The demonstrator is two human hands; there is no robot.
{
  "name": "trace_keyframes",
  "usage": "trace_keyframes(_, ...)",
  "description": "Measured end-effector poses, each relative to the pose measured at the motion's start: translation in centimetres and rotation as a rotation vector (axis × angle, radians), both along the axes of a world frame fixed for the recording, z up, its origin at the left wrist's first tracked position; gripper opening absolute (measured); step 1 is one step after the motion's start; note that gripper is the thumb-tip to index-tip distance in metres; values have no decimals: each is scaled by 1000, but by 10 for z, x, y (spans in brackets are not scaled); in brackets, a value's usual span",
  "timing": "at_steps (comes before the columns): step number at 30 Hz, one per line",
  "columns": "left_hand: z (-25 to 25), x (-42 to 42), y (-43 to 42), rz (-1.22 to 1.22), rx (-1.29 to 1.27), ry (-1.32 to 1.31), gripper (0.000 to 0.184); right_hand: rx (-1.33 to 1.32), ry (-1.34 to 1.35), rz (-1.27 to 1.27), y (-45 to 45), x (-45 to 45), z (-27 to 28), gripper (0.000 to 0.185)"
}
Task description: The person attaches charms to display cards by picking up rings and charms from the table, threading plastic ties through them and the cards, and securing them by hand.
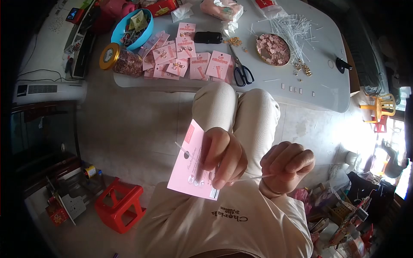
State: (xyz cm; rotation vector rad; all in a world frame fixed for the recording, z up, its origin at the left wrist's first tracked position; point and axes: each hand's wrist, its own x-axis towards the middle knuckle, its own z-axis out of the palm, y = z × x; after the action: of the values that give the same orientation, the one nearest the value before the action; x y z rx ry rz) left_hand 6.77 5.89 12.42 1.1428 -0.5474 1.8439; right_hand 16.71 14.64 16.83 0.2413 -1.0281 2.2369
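Note:
My left hand is closed on a pink printed card, tilted above my lap with its printed side up. A thin translucent white plastic strip pokes out at the hole in the card. Beside it, my right hand is curled with thumb and fingers pinched on a thin white strip that stretches across to the left fingers. Whether both visible lengths belong to one strip I cannot tell, as the left fingers hide the middle.
On the table lie pink cards, scissors, a black case, a round tin of pink pieces and loose white strips. A jar and blue bowl stand left. A red stool is on the floor.

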Motion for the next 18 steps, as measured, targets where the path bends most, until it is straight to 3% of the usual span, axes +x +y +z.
trace_keyframes(18,1,-4,4,14,30,67,21,-28,-5,-28,0,0,3,14)
